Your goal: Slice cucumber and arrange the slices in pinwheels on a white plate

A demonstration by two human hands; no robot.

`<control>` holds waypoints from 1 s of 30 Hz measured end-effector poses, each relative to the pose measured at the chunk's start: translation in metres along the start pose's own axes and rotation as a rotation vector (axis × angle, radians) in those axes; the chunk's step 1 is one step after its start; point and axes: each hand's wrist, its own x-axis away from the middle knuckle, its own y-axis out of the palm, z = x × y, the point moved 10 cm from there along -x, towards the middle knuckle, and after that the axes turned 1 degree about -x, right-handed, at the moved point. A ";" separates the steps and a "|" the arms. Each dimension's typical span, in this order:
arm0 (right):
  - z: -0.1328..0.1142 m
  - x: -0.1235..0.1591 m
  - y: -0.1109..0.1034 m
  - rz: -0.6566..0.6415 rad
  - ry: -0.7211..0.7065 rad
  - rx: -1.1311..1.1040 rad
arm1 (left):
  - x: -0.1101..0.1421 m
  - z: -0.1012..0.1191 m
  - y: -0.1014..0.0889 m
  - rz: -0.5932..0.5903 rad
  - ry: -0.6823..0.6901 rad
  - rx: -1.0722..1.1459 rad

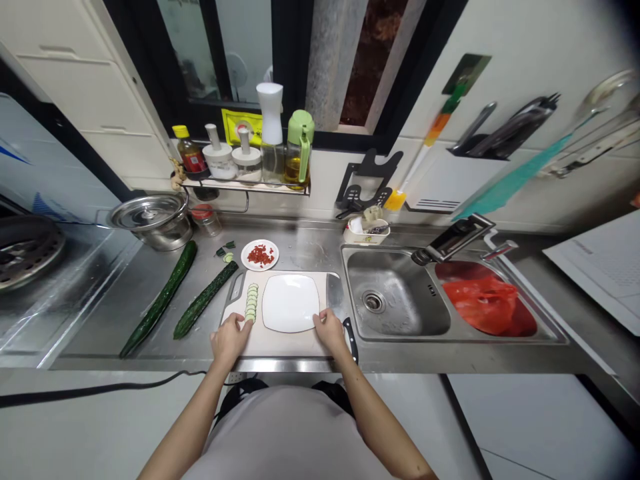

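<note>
A white rectangular plate with rounded corners lies on the cutting board. My right hand pinches the plate's near right edge between thumb and fingers. Left of the plate runs an overlapping row of cucumber slices. At the near end of that row, my left hand has its thumb and fingertips closed on a slice. A knife rests beside the board's right side, its black handle showing near my right wrist. Two whole-looking cucumbers, one long and one shorter, lie to the left.
Beyond the board stands a small white dish of chopped red pieces, near some cucumber scraps. A lidded steel pot is at the back left. The sink is on the right, with a red plastic bag. Seasonings fill a wall rack.
</note>
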 end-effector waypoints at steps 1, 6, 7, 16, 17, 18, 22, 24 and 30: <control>0.000 0.000 0.000 -0.002 -0.005 0.000 | 0.000 0.000 0.000 0.000 0.002 0.001; -0.002 0.001 0.003 -0.022 -0.024 -0.011 | -0.002 -0.002 0.003 0.012 0.015 0.004; -0.002 0.001 0.003 -0.024 -0.025 -0.015 | -0.002 -0.003 0.003 0.013 0.015 0.004; 0.000 0.000 0.003 -0.032 0.001 -0.014 | -0.009 -0.010 0.007 0.049 0.021 0.171; 0.000 0.000 0.003 -0.032 0.000 -0.011 | -0.010 -0.010 0.006 0.055 0.024 0.202; 0.001 0.000 0.003 -0.032 -0.001 -0.008 | -0.010 -0.010 0.004 0.062 0.022 0.236; 0.002 0.001 0.005 -0.047 0.000 0.019 | -0.010 -0.006 -0.001 0.077 0.014 0.429; 0.000 0.003 0.004 -0.053 -0.007 0.043 | -0.010 0.001 -0.003 0.068 0.040 0.588; -0.015 0.007 -0.020 0.033 -0.025 0.093 | -0.009 0.038 -0.005 -0.060 0.125 0.935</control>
